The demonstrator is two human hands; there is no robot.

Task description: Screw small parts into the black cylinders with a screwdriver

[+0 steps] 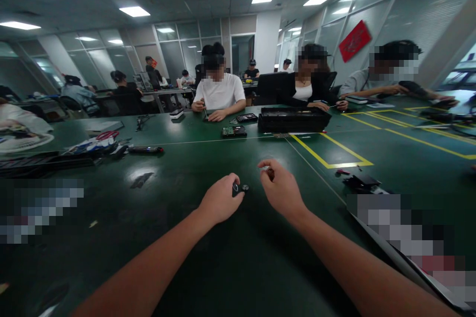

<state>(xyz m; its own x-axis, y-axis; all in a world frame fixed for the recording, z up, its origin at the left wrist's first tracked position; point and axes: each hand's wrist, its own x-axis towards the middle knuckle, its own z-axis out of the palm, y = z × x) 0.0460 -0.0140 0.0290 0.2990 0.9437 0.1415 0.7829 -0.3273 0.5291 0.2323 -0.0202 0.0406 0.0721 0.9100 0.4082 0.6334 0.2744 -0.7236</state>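
Observation:
My left hand (222, 198) is closed around a small dark object (235, 188), mostly covered by the fingers, over the green table (167, 252). Just right of its fingertips is a small round dark piece (245, 188) with a light face; whether the two are joined cannot be told. To the right, apart from it, my right hand (280, 187) has its fingers curled, with something small and reddish-brown (270, 174) between them, too small to name.
Ahead lie a green circuit board (234, 132) and a long black box (293, 120). A dark cylindrical tool (146, 150) and red-handled scissors (107, 135) are at the left. Black parts (366, 183) lie at the right. Several people sit across the table.

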